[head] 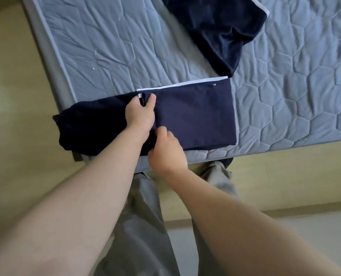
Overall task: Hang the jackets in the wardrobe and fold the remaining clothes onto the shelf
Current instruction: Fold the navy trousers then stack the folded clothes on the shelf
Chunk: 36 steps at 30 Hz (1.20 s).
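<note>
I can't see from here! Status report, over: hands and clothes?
Left hand, right hand both gripping navy garment, part-folded on mattress. Second dark garment beyond, nothing blocking.

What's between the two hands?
Just dark cloth. In the head view the left hand and right hand both grip the folded navy garment, with its fabric between them.

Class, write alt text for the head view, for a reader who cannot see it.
A person's left hand and right hand grip a half-folded navy garment at the corner of a quilted mattress, seen from above. A second navy garment lies crumpled farther back.
</note>
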Motion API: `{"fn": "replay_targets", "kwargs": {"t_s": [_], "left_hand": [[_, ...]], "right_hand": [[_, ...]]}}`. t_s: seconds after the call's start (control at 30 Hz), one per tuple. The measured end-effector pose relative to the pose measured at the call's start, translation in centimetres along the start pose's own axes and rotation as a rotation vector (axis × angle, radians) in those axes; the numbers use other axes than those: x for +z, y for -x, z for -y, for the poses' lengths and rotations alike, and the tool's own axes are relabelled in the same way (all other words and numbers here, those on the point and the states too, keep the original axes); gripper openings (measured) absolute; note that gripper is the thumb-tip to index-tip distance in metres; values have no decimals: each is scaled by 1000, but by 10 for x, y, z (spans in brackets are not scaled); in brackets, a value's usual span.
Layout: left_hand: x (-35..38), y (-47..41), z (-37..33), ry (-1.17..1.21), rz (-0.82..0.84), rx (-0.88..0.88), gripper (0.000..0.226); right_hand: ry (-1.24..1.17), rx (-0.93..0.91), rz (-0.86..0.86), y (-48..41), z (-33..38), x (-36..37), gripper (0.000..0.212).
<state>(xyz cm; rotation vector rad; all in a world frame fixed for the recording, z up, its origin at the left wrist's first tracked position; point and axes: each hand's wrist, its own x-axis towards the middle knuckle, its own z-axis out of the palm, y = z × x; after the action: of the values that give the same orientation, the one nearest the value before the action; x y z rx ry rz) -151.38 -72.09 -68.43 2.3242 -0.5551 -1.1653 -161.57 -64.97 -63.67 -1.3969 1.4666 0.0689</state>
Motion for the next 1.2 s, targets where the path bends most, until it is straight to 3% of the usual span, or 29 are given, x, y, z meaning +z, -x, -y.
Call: {"fn": "replay_targets", "kwargs": {"t_s": [0.13,0.33,0.6,0.77,0.97,1.2], "left_hand": [[-94,-25,36,50,-24,-4,29],[-207,-71,90,217,161,-86,15],[-279,-127,140,145,-13,-52,13],[-282,-152,163,-40,-61,-110,17],[-272,-166,180,-129,-43,-279,57],[-266,-164,191,-66,64,-271,60]], "right_hand": [[-69,-34,53,6,53,75,38],[-92,-127,30,2,118,179,45],[5,-236,52,-24,171,255,40],[147,-201,73,-49,161,255,42],[132,32,-245,-94,126,201,28],[45,266,-488,-127,85,146,23]]}}
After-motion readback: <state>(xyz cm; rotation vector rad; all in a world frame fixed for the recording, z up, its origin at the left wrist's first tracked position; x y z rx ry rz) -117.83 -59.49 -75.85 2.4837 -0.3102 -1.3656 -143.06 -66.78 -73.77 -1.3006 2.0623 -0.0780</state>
